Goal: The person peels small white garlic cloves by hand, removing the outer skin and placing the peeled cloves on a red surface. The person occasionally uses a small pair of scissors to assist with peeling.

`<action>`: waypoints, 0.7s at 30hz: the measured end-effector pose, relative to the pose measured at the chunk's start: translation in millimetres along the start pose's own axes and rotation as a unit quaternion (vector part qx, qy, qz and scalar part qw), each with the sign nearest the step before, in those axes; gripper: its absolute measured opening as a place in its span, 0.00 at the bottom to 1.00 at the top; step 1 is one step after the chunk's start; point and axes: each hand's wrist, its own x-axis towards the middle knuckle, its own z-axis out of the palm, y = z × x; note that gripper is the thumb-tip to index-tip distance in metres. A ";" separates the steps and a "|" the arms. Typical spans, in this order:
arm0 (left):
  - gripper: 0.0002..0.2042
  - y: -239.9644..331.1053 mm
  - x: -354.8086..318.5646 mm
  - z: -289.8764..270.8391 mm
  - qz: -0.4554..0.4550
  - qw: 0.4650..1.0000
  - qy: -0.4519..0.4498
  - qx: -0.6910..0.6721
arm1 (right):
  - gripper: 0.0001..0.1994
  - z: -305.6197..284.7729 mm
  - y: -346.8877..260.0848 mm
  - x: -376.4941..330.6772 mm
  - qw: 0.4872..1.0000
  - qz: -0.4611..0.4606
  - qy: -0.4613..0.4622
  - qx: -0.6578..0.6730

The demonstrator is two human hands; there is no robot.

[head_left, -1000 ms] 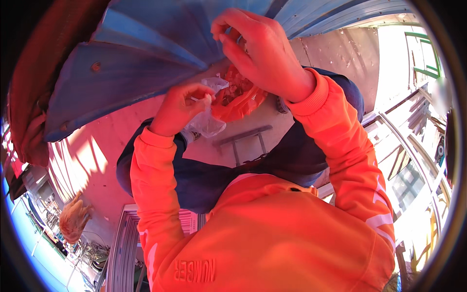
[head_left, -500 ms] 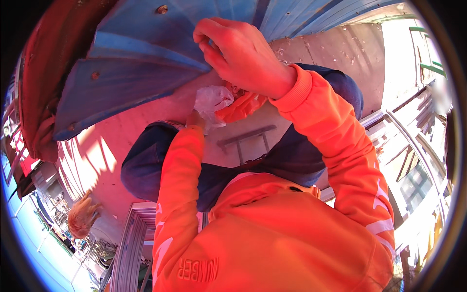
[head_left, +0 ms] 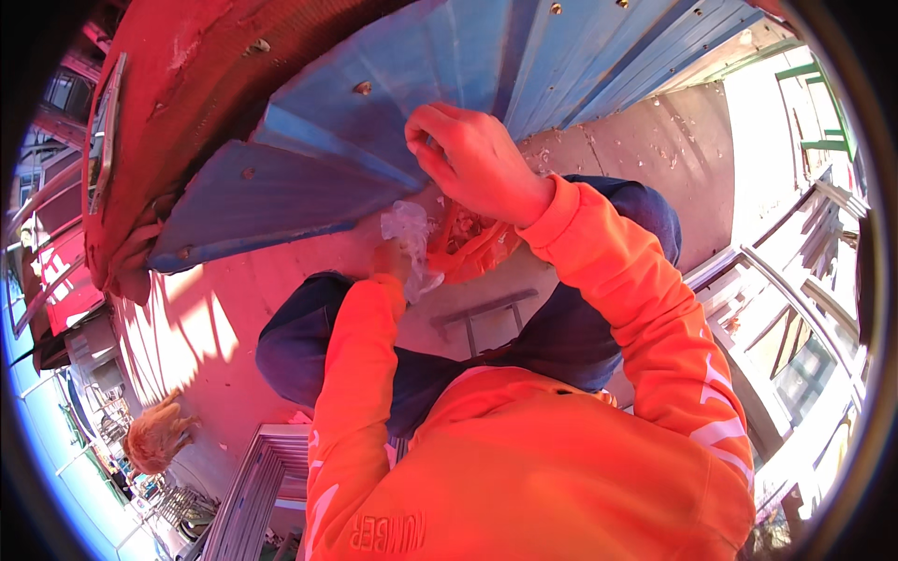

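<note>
Left grip (head_left: 390, 261): a bare hand, low between the knees and against a crumpled clear plastic bag (head_left: 409, 234). The fingers were lost behind and in the plastic; how far they were closed, and how firmly they had the bag, could not be told.

Right grip (head_left: 477, 161): a bare hand, raised above the open orange-red bag, in front of the blue panel. Fingers curled, thumb drawn in beneath them; whether anything small was pinched there could not be told.

Clear plastic bag: one, whitish, see-through, just left of the orange-red bag.

Orange-red bag (head_left: 477, 265): one, on the floor (head_left: 271, 257) between the legs, mouth open, partly covered by the right hand and wrist. Contents: small reddish-brown bits (head_left: 467, 227), kind not clear.

Blue panel (head_left: 374, 122): one, ribbed sheet, fixed with rusty fasteners, beyond the hands.

Red cloth (head_left: 178, 112): one, creased, beside the panel at upper left.

Clothing: orange sweatshirt (head_left: 561, 467) with white marks on the sleeves; dark blue trousers (head_left: 304, 327), knees apart.

Animal (head_left: 157, 437): one, tan, furry, on the floor at far left.

Metal profiles (head_left: 251, 491): several, long, stacked at lower left.

Pale frames (head_left: 776, 271): several, leaning or piled at right, in bright sun.
</note>
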 end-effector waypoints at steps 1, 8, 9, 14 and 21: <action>0.09 39.4 3.0 -7.2 0.035 0.996 -0.043 -0.074 | 0.04 -1.1 8.7 -7.9 1.000 0.003 0.015 -0.007; 0.06 193.6 8.1 -126.2 0.173 0.955 -0.069 -0.229 | 0.07 -37.2 -35.4 12.6 0.992 -0.057 0.108 0.007; 0.06 201.1 6.7 -138.2 0.181 0.952 -0.074 -0.236 | 0.07 -44.6 -47.0 17.7 0.989 -0.066 0.132 0.009; 0.07 222.0 14.0 -169.7 0.229 0.950 -0.054 -0.206 | 0.04 -105.2 -74.9 60.8 0.969 -0.045 0.244 -0.021; 0.08 235.7 10.1 -169.1 0.262 0.922 -0.046 -0.281 | 0.07 -187.4 -53.8 160.8 0.942 -0.100 0.196 -0.254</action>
